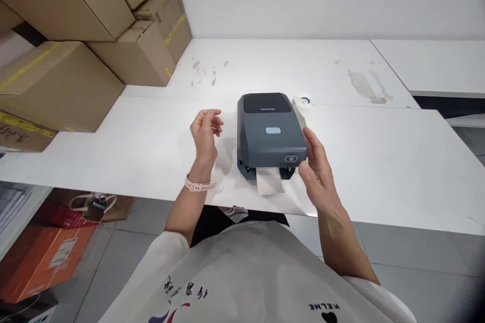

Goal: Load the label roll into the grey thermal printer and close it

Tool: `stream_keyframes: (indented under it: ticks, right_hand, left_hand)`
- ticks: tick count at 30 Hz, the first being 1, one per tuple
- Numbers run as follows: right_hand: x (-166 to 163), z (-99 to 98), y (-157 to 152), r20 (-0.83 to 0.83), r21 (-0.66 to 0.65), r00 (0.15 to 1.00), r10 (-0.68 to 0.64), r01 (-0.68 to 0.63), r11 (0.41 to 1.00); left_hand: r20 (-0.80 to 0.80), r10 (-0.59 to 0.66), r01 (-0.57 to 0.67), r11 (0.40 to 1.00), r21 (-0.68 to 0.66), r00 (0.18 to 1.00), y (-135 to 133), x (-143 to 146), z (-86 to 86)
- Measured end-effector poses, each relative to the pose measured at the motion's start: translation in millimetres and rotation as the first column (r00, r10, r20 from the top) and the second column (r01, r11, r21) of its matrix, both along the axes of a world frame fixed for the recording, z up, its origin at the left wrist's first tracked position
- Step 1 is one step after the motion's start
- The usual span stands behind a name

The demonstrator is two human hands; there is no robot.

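Note:
A dark grey label printer point(270, 133) sits on the white table point(379, 161) in front of me, with a strip of white label paper point(270, 181) hanging out of its front slot. My right hand point(317, 166) rests against the printer's right front corner, fingers stretched along its side. My left hand point(205, 131) hovers a little left of the printer, fingers loosely curled and apart, holding nothing; a pink watch band is on that wrist. A white label roll point(304, 102) stands just behind the printer's right rear corner.
Stacked cardboard boxes point(76, 50) crowd the table's left and back-left. A second white table point(435, 65) adjoins at the far right. Under the table at the left are an orange box point(45, 257) and a brown bag point(98, 207) on the floor.

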State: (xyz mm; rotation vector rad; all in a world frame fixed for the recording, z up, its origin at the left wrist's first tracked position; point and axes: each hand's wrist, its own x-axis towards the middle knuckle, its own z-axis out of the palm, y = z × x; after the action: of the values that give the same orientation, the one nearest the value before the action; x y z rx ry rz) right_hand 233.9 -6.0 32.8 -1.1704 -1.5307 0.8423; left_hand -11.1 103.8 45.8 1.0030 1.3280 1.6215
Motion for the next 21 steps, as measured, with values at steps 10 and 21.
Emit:
stream_keyframes:
  ticks: [10,21]
  right_hand:
    - [-15,73.2,117,0.158,0.318,0.976,-0.148,0.092,0.944]
    - [-26,83.2,146,0.319,0.6,0.878,-0.357,0.104,0.793]
  left_hand:
    - [-0.079,-0.517,0.486,0.839,-0.244,0.852,-5,17,-41.0]
    - [-0.204,-0.529,0.494,0.846,-0.198,0.824,-1,17,-46.3]
